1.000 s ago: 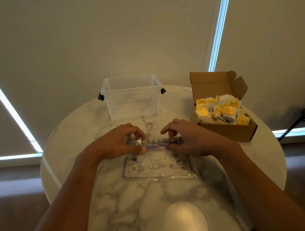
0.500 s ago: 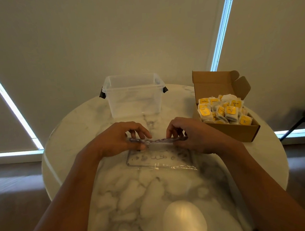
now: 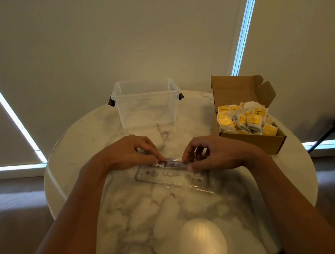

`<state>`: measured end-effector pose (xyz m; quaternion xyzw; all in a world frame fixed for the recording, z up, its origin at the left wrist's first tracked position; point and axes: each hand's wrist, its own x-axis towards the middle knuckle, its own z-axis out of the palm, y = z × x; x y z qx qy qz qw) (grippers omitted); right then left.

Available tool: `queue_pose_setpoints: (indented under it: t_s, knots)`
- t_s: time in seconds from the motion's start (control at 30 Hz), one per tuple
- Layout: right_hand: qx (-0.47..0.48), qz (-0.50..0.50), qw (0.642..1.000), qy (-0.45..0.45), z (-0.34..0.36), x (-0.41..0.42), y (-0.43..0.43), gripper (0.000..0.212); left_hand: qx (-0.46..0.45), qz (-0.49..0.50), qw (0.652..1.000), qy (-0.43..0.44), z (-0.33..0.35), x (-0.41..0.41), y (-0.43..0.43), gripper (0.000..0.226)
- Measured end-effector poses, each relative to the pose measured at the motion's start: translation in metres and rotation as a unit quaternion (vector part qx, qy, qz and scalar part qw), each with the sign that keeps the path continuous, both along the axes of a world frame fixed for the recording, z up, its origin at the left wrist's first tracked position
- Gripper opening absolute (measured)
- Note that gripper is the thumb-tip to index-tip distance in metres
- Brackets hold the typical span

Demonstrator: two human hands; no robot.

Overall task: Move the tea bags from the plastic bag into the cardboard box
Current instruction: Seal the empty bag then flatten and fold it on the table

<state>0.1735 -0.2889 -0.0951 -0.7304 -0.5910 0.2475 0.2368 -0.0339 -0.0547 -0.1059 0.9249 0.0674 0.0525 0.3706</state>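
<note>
A clear plastic bag [image 3: 171,178] lies flat on the marble table in front of me, and I see no tea bags inside it. My left hand [image 3: 131,151] pinches the bag's top strip near its left end. My right hand [image 3: 213,153] pinches the same strip near its right end. The two hands sit close together over the bag's far edge. At the right rear stands an open cardboard box [image 3: 257,141], its lid flap raised, filled with several tea bags [image 3: 244,120] with yellow tags.
A clear plastic tub [image 3: 148,116] with black handles stands at the back centre of the round marble table [image 3: 129,217]. A dark chair leg [image 3: 331,132] shows at the far right. Blinds cover the windows behind.
My hands have drawn closer together along the bag's top strip. The bag's near edge has slid away from me and turned slightly.
</note>
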Motion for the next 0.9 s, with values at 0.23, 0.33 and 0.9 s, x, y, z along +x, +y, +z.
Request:
queue_pose_setpoints:
  t_s: [0.23,0.33,0.9]
  knots:
    - [0.054,-0.031,0.996,-0.065,-0.0037,0.0019,0.0037,0.025,0.066,0.032,0.997,-0.001,-0.0068,0.0036,0.001,0.031]
    - [0.023,-0.018,0.998,-0.055,-0.0016,-0.0012,0.0033,0.035,0.076,0.018,0.997,0.011,-0.0073,0.0032,0.0024,0.032]
    - [0.07,-0.037,0.994,-0.082,-0.0038,-0.0039,0.0063,0.03,0.068,0.037,0.995,-0.059,-0.0075,0.004,-0.0026,0.023]
